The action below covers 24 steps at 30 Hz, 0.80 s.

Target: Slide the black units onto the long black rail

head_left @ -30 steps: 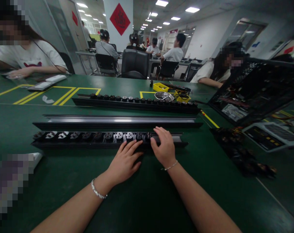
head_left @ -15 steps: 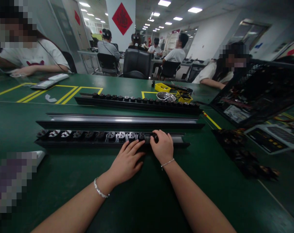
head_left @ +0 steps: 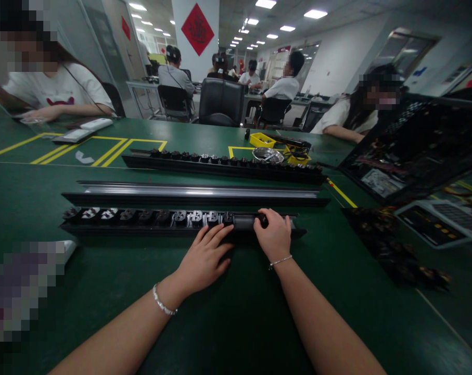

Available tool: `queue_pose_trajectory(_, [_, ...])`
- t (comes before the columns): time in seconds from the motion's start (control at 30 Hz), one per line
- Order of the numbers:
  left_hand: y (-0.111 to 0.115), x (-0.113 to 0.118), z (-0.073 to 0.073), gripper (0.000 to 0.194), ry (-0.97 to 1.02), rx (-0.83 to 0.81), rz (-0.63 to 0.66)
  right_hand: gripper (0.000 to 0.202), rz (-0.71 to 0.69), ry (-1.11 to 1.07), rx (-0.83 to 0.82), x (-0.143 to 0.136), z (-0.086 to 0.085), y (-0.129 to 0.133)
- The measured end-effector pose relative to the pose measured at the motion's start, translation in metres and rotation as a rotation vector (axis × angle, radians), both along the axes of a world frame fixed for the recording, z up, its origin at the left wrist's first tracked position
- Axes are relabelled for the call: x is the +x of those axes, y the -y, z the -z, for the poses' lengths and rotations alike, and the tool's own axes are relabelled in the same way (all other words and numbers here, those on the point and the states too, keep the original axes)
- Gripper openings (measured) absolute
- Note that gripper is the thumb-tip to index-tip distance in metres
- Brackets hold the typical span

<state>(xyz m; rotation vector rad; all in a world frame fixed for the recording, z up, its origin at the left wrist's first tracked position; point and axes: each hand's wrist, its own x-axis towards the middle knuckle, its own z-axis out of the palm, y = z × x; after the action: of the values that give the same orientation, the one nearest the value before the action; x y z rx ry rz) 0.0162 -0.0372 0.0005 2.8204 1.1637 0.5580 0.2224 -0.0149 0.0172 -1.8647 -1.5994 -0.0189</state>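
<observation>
The nearest long black channel rail [head_left: 142, 230] lies across the table, with a row of round black socket-like modules [head_left: 196, 217] in its left and middle part. My left hand [head_left: 206, 255] rests with fingers stretched out, its fingertips on the rail's front wall by the last modules of the row. Farther right, my right hand [head_left: 275, 237] has its fingers curled round a small black module [head_left: 263, 221] inside the rail. A stretch of bare channel separates that module from the row. The lower part of the held module is hidden by my fingers.
Behind lie a bare channel rail [head_left: 196, 192] and a filled rail [head_left: 181, 165]. Yellow bins [head_left: 262, 139] and a metal dish [head_left: 267, 155] stand farther back. On the right are a pile of dark parts [head_left: 392, 245], a power supply [head_left: 446, 221] and an open computer case [head_left: 415, 146]. Co-workers sit around.
My right hand has slid to the right along the rail with the small module, widening the gap to the row. My left hand stays at the same spot on the rail.
</observation>
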Motion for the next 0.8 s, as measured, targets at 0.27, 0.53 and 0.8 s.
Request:
queue_pose_trajectory(0.27, [0.0, 0.0, 0.001, 0.03, 0.002, 0.006, 0.002, 0.026, 0.001, -0.006, -0.007, 0.006, 0.002, -0.001])
queue_pose_trajectory(0.53, [0.0, 0.0, 0.001, 0.03, -0.004, 0.005, 0.004, 0.026, 0.0, 0.001, 0.006, 0.009, 0.001, -0.001])
queue_pose_trajectory(0.8, [0.0, 0.0, 0.0, 0.03, -0.012, -0.008, 0.003, 0.027, 0.02, 0.0, -0.034, 0.018, -0.002, 0.0])
